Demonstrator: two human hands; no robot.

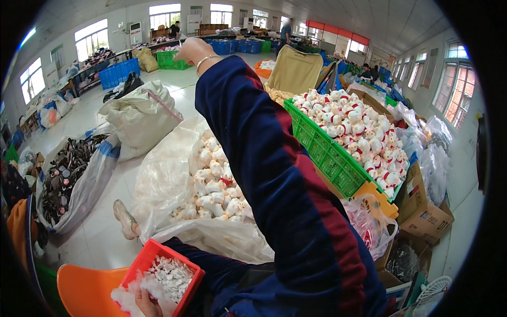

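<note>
Outward and high, stretched the right hand (193,53) ahead, with wrist bent leftward and the navy sleeve (253,148) slanting across the view; could not tell grip open or closed. Rested the left hand (148,305) low, touching white stuffing (158,289) inside the red tray (195,276), beside the orange chair (87,290), with grip equally unclear.

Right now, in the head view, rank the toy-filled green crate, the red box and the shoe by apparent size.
Largest to smallest:
1. Toy-filled green crate
2. Red box, probably enlarged by nearness to the camera
3. Shoe
</note>
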